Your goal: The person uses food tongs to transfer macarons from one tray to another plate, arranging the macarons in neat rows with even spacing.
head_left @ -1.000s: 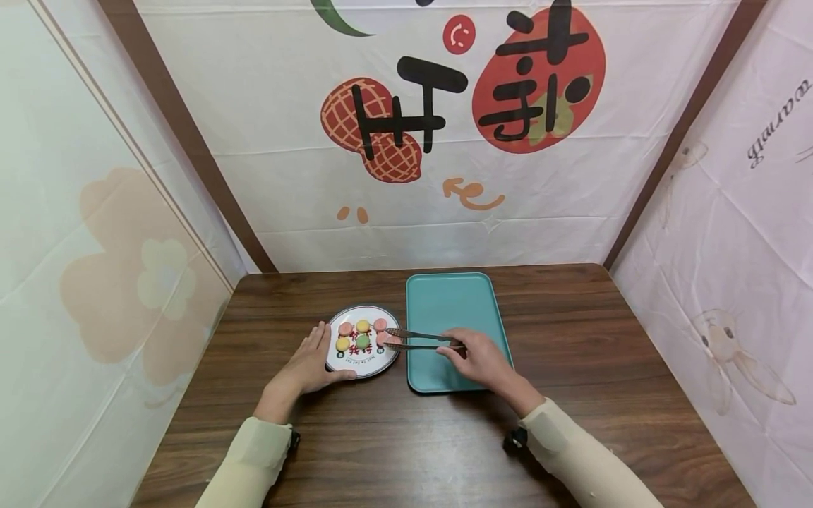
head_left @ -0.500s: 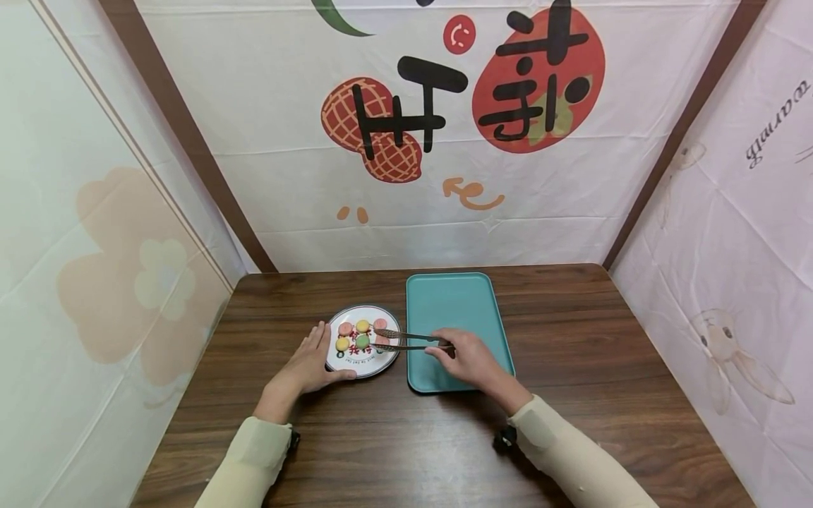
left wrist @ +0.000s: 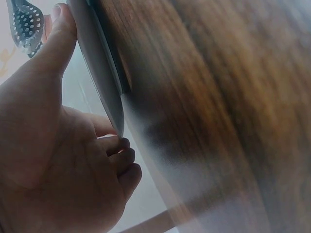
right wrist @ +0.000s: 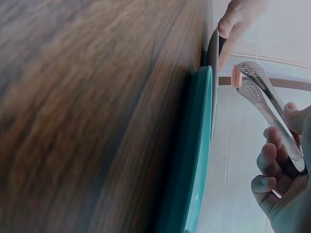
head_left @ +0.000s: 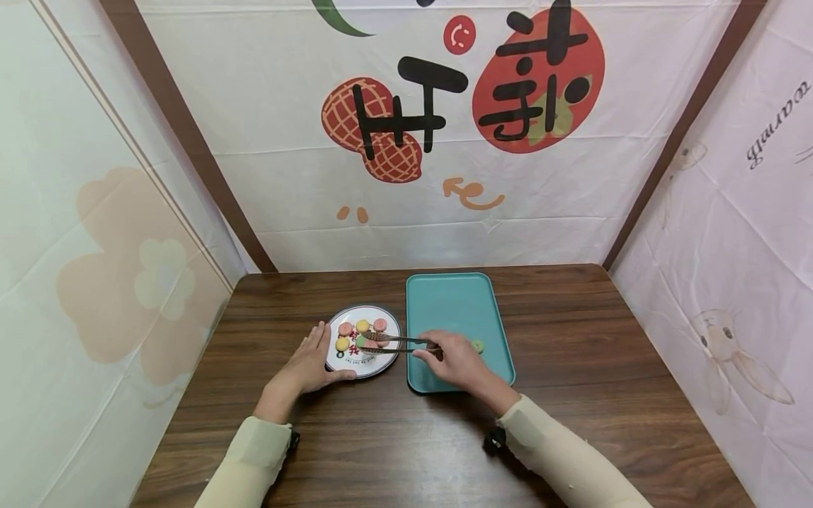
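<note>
My left hand (head_left: 308, 363) holds the round white plate (head_left: 383, 364) at its left rim, thumb along the near edge. In the left wrist view the thumb (left wrist: 60, 41) lies over the rim. Pink, yellow and green macarons sit on the plate, among them a yellow macaron (head_left: 342, 344) and a pink macaron (head_left: 345, 329). My right hand (head_left: 454, 360) grips metal tongs (head_left: 400, 339) with perforated tips. These tips are parted over the plate, overlapping the green macaron (head_left: 360, 341). In the right wrist view a pink macaron (right wrist: 236, 76) shows right at the tips.
Right of the plate lies a teal rectangular tray (head_left: 451, 303), under my right hand. A small green macaron (head_left: 478, 346) sits on it near the right edge. The brown wooden table (head_left: 406, 444) is enclosed by printed cloth walls (head_left: 305, 247) at the back and sides.
My right hand and the tongs have moved left, from the plate's right edge to over its middle. The green macaron on the tray has come into view. The left hand has stayed put.
</note>
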`<state>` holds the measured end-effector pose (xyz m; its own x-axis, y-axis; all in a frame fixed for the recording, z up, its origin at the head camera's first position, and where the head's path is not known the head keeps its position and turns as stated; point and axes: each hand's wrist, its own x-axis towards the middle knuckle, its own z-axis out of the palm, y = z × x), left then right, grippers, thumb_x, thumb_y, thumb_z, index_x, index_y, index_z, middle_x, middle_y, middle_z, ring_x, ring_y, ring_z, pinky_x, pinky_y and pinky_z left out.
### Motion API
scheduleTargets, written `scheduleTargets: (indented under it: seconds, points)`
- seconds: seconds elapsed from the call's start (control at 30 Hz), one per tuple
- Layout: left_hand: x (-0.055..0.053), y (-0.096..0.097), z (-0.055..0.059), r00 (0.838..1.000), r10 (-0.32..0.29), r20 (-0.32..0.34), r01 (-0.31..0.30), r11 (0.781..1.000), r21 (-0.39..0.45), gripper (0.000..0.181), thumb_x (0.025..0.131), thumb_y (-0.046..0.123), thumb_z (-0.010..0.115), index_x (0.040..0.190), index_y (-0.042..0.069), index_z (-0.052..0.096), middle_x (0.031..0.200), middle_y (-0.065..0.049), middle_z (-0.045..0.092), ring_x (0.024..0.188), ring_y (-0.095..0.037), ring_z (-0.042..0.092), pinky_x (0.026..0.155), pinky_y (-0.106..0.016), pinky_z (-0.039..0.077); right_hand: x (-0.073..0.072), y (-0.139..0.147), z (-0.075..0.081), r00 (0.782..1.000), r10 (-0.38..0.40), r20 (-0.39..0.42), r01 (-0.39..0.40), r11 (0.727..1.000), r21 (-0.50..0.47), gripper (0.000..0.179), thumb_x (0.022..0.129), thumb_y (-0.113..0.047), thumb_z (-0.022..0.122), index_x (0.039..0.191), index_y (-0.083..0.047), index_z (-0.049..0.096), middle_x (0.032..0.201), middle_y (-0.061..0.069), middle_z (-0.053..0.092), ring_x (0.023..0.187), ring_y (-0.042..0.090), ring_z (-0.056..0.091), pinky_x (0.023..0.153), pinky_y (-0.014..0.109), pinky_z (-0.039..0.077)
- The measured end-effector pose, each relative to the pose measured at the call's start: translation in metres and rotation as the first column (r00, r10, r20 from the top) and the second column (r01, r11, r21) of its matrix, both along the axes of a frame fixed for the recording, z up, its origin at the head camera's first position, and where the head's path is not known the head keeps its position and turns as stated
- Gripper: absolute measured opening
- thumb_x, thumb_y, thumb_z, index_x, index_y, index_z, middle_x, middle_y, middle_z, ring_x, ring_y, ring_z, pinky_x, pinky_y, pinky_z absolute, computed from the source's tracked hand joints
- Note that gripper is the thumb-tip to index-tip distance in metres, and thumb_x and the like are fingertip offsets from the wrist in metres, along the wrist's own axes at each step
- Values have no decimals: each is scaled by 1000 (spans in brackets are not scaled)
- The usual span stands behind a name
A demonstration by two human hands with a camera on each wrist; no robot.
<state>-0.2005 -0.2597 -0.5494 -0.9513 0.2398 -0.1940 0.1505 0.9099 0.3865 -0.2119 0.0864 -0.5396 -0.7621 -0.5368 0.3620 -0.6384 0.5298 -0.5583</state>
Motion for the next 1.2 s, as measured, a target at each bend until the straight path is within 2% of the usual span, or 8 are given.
scheduleTargets:
  seconds: [0.23,0.57,0.83,1.07,1.2]
  points:
    - [0,0,-1,1000,2,-3,-2,1000,5,132,89,67,79,164,-17,10,172,-39,8,162,-52,10,132,-61,15,0,-10,0,1000,-6,-10,6,1000,16,37,104,-31,75,126,-1,76,82,-4,70,62,-1,53,57,21,50]
    - [1,1,-1,1000,5,-12,-5,1000,7,132,88,66,80,164,-17,10,172,-38,9,162,-52,10,132,-61,16,2,-24,0,1000,19,12,-19,1000,-13,31,105,-28,73,122,-3,77,74,-8,59,57,1,46,51,22,42]
    - [0,-1,-4,1000,3,-20,-3,1000,10,133,88,66,80,164,-17,11,172,-39,8,161,-53,11,132,-61,16,3,-37,-4,1000,2,-16,-2,1000,-1,31,104,-30,75,119,-4,78,89,1,74,69,5,58,65,27,56]
    - [-1,-2,-6,1000,-1,-26,2,1000,10,134,87,67,80,164,-17,11,172,-39,9,161,-53,11,132,-61,15,2,-44,-8,1000,5,24,-4,1000,-23,28,103,-29,75,115,-4,78,81,-3,66,65,6,50,59,23,46]
    - [-1,-2,-7,1000,-3,-30,3,1000,9,133,87,67,80,164,-17,11,172,-39,9,161,-53,11,132,-61,15,1,-48,-11,999,-6,33,6,1000,-20,28,103,-30,75,114,-5,79,81,-5,66,66,6,51,60,24,46]
